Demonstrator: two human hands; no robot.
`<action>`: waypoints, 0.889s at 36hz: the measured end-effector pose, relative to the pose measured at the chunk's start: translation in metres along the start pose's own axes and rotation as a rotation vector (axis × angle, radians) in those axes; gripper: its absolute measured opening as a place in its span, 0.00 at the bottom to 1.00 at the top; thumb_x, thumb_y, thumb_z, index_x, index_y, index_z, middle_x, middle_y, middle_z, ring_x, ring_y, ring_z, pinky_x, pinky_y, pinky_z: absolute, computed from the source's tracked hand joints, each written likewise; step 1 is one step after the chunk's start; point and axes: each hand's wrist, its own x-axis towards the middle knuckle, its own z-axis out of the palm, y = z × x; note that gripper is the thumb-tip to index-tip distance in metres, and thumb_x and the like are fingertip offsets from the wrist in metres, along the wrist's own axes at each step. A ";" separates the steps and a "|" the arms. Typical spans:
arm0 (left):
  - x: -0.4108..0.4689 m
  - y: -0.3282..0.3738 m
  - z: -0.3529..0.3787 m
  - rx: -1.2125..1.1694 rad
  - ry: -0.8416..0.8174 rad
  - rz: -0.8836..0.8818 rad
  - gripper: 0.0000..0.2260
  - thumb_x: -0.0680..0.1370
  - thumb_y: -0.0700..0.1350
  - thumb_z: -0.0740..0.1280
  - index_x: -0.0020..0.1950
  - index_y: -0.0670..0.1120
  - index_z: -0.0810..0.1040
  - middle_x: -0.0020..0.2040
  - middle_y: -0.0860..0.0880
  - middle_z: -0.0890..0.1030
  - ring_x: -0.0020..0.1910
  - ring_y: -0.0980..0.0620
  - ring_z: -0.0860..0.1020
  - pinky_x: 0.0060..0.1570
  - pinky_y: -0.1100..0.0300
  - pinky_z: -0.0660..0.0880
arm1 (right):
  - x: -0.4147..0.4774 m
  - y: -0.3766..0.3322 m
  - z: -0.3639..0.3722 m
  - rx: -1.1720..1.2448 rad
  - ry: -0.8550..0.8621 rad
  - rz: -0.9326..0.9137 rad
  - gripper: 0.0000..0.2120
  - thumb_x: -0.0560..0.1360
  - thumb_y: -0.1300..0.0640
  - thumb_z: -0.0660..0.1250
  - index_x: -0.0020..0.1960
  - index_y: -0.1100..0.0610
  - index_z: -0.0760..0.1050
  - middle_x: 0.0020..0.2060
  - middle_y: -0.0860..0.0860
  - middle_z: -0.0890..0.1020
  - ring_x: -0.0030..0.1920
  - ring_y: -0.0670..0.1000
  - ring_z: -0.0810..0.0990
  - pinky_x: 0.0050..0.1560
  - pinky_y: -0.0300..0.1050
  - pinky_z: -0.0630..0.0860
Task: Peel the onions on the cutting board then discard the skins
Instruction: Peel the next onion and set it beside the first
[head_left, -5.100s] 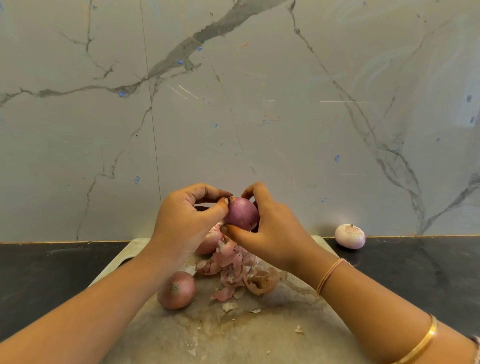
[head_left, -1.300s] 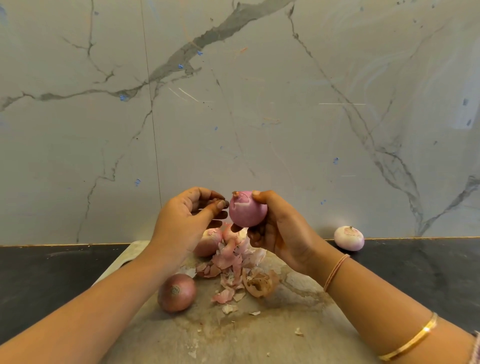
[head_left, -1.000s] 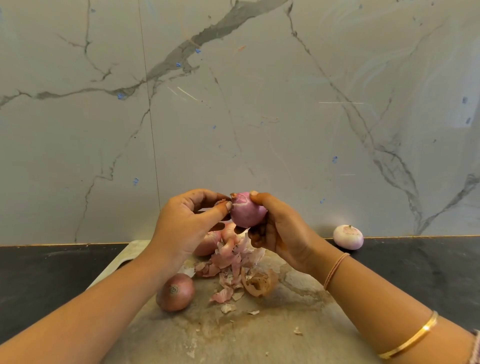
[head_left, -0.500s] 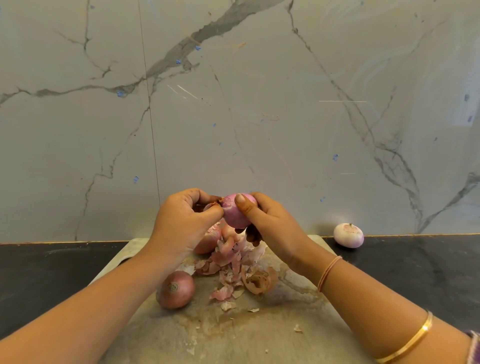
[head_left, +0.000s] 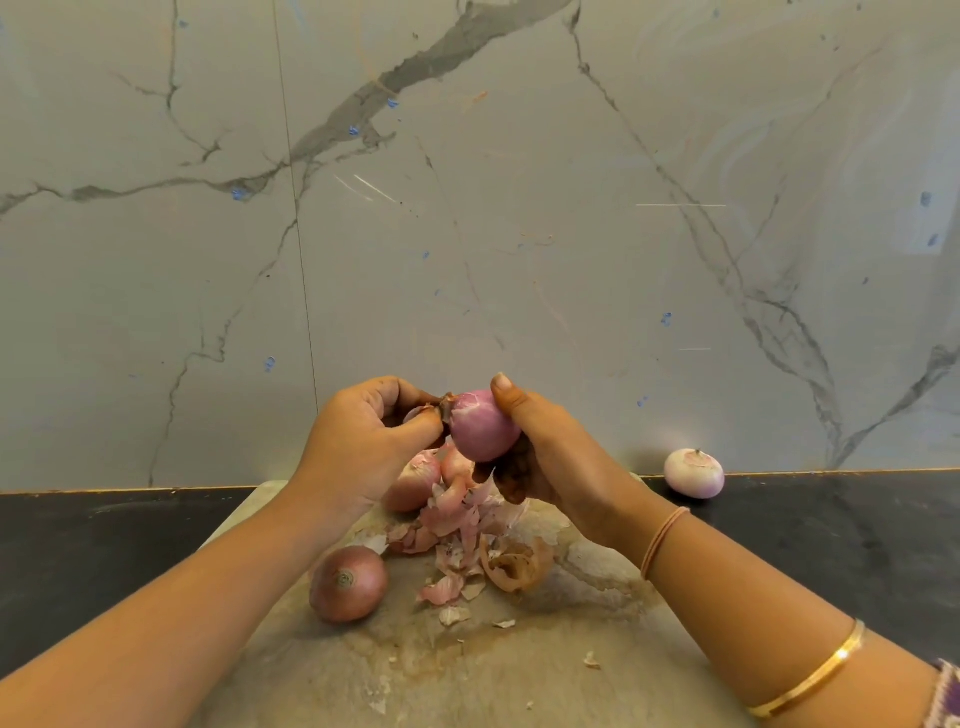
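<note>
My right hand (head_left: 550, 457) grips a mostly peeled purple onion (head_left: 480, 428) above the worn cutting board (head_left: 467, 670), thumb over its top. My left hand (head_left: 363, 447) pinches the dry brown tip at the onion's left end. Below the hands lies a heap of pink and brown skins (head_left: 467, 540). An unpeeled brown onion (head_left: 348, 583) sits on the board at the front left. Two more onions (head_left: 415, 480) lie behind the heap, partly hidden by my left hand.
A peeled pale onion (head_left: 693, 473) rests on the black counter (head_left: 831, 545) at the right, against the marble wall (head_left: 519, 208). The counter stretches to both sides of the board. Small skin scraps (head_left: 591, 660) dot the board's front.
The right hand has turned the onion and shifted its grip, thumb now on top. The left hand has closed in and pinches the onion's tip. The onions on the board have not moved.
</note>
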 end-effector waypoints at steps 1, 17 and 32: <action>0.000 -0.001 0.001 -0.008 0.004 -0.010 0.05 0.73 0.37 0.69 0.40 0.45 0.81 0.37 0.45 0.83 0.43 0.42 0.81 0.47 0.52 0.79 | 0.000 0.000 0.001 -0.025 0.001 -0.001 0.26 0.79 0.36 0.49 0.60 0.56 0.69 0.36 0.52 0.79 0.31 0.47 0.72 0.35 0.39 0.72; 0.002 -0.003 -0.003 0.059 -0.003 0.080 0.04 0.72 0.39 0.70 0.40 0.48 0.80 0.36 0.47 0.84 0.40 0.44 0.82 0.47 0.46 0.80 | -0.002 -0.003 -0.003 -0.085 -0.017 -0.079 0.16 0.77 0.46 0.65 0.58 0.54 0.68 0.41 0.51 0.75 0.33 0.45 0.72 0.30 0.34 0.69; 0.000 -0.007 -0.003 0.209 -0.010 0.237 0.06 0.72 0.43 0.72 0.40 0.53 0.78 0.34 0.56 0.81 0.35 0.61 0.79 0.34 0.71 0.73 | -0.006 -0.003 -0.005 0.178 -0.141 0.186 0.20 0.72 0.42 0.63 0.50 0.59 0.75 0.29 0.51 0.76 0.27 0.46 0.70 0.31 0.37 0.67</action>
